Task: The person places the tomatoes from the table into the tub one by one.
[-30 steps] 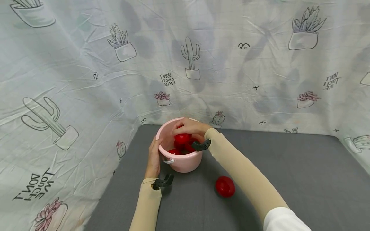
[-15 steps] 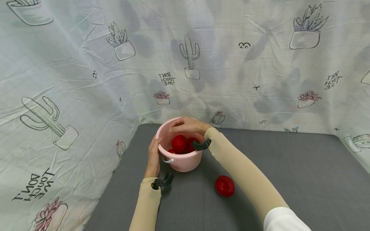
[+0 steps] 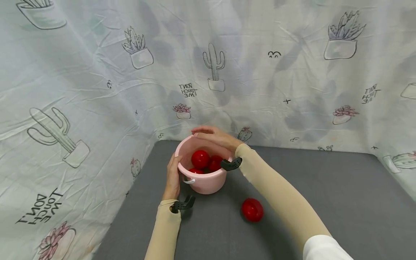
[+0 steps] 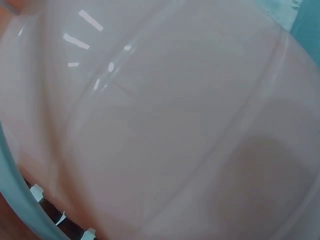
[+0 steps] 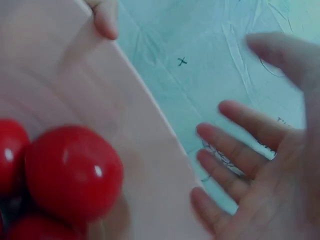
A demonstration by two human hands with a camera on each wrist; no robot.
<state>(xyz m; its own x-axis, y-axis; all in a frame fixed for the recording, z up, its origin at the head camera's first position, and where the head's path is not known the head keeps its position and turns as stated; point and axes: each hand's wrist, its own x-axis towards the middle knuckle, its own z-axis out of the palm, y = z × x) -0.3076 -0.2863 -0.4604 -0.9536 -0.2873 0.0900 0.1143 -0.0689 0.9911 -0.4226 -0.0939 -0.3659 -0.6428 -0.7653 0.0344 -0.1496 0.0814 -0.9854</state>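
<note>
A pink bucket [image 3: 208,185] with several glossy red round things that look like tomatoes [image 3: 200,159] inside stands on the grey table. My left hand [image 3: 172,179] holds its left side, thumb over the rim; in the right wrist view that thumb [image 5: 106,20] shows at the rim. My right hand [image 3: 217,138] is above the bucket's far rim, its fingers spread and nothing in them. Close up, the right wrist view has the open right hand [image 5: 260,175] beside the rim and a red tomato-like thing [image 5: 74,172] in the bucket. The bucket wall [image 4: 165,115] fills the left wrist view.
Another red tomato-like thing [image 3: 252,210] lies on the grey table [image 3: 325,195], right of the bucket and near my right forearm. A white curtain [image 3: 247,68] with cactus drawings hangs behind and to the left. The bucket's white handle end [image 3: 190,181] faces me.
My right hand has let go of a red tomato-like thing inside the bucket and risen out over the far rim. The left hand and the bucket have stayed in place.
</note>
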